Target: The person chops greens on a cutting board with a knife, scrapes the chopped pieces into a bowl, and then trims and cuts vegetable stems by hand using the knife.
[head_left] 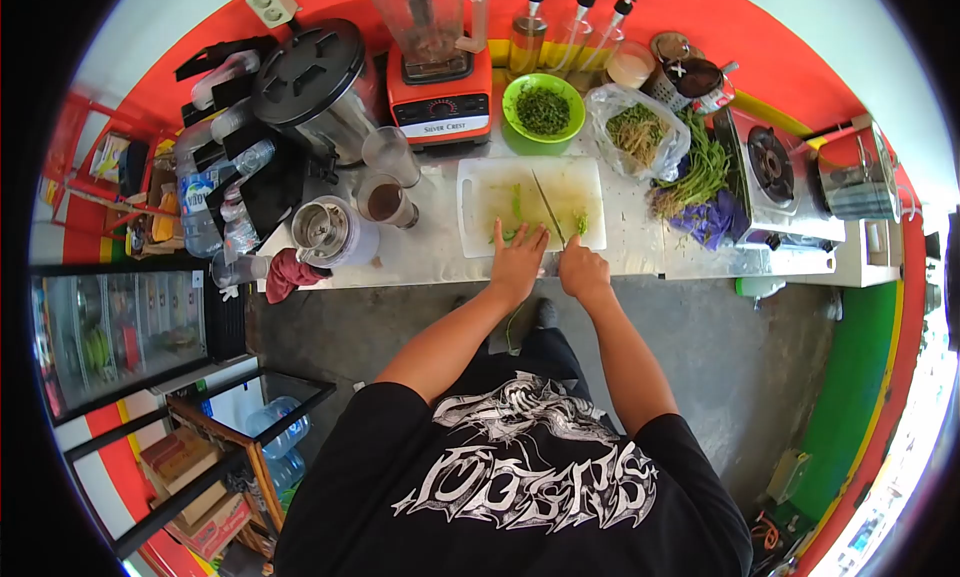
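A white cutting board (480,192) lies at the front of the metal counter, with chopped green bits on it. My right hand (584,270) is closed around the handle of a knife (546,199), its blade pointing away and to the left across the board. My left hand (519,261) rests on the board's near edge, fingers spread, close to some green pieces (509,234). Small green scraps (581,221) lie right of the blade. Behind the board stands a green bowl (543,109) full of chopped leaves.
A plastic bag of greens (637,132) and a heap of leafy stems (700,172) lie to the right, near a gas stove (780,177). On the left stand a red blender (438,107), plastic cups (388,199), a grinder (328,229) and a red cloth (292,275).
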The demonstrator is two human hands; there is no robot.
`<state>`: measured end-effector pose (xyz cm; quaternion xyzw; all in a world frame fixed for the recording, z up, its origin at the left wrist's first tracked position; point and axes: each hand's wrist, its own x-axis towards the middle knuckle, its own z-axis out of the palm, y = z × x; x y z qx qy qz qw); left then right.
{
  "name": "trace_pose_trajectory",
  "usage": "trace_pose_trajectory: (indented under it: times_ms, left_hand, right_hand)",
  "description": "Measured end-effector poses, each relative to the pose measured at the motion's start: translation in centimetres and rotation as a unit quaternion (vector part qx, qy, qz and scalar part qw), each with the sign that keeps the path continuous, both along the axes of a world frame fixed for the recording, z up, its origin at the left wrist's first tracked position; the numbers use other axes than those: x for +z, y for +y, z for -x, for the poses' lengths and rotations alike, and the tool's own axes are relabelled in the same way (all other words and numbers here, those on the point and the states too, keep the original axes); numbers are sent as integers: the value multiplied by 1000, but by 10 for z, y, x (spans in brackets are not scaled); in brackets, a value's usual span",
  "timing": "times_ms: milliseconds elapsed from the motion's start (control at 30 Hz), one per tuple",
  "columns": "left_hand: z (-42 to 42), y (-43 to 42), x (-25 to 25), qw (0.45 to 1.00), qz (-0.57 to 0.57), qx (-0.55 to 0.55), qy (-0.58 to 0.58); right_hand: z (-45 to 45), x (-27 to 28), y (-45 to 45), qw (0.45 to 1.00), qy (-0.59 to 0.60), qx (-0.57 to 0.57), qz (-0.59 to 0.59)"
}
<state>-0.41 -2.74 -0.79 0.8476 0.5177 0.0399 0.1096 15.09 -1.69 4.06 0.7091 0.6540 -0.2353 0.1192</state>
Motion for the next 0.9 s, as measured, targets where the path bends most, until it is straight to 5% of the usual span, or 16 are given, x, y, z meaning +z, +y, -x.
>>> trace_pose_trajectory:
  times_ms: [900]
  left_hand:
    - [-23, -11, 18, 985, 120, 121, -28]
  right_hand:
    - [-16, -29, -4, 992, 106, 66, -31]
